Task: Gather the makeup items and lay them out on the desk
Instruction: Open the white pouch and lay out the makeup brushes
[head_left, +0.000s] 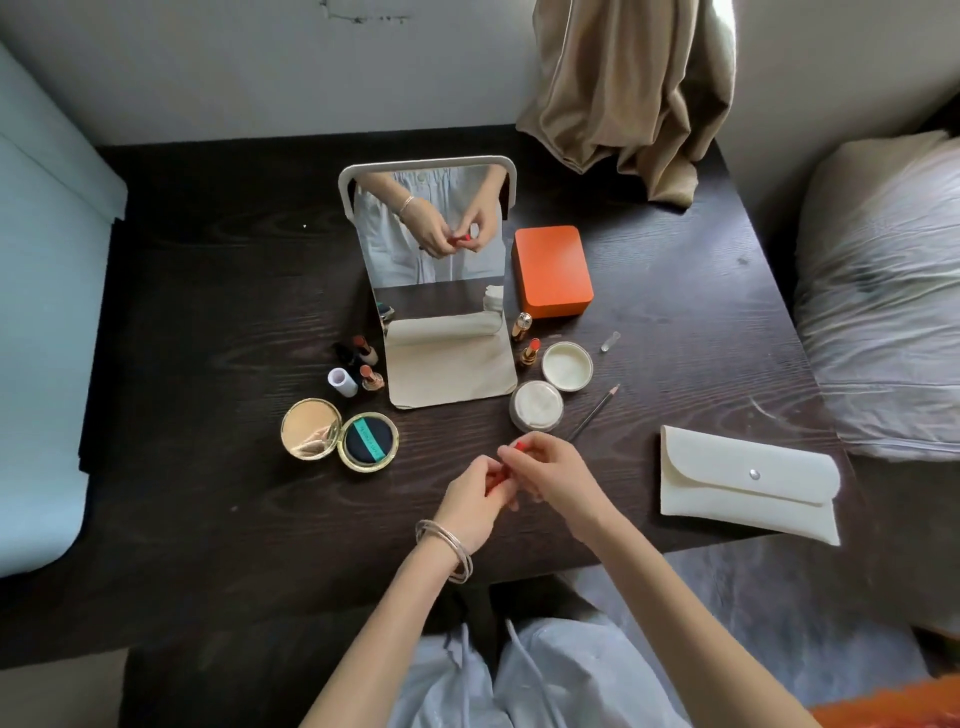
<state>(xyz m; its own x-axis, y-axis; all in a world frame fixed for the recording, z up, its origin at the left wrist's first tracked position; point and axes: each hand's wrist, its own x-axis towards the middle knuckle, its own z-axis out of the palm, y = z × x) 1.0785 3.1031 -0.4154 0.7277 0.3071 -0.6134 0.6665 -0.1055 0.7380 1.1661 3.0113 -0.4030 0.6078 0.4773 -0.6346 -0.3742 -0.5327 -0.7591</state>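
My left hand (475, 501) and my right hand (550, 475) meet above the front middle of the dark desk (208, 312). Between their fingers they pinch a small red makeup item (511, 460), mostly hidden. Behind them stands a folding mirror (436, 280). An open gold compact (340, 434) lies to the left. Small lipsticks and bottles (358, 366) stand left of the mirror. Two gold lipsticks (525, 338), an open powder jar (567, 365), its puff lid (537, 405) and a pencil (595, 413) lie to the right.
An orange box (553, 270) sits behind the lipsticks. A cream snap pouch (748, 483) lies at the desk's right front edge. A tiny clear cap (612, 341) lies beside the jar. A beige curtain (639, 93) drapes onto the back right corner. Bedding (883, 312) borders the right.
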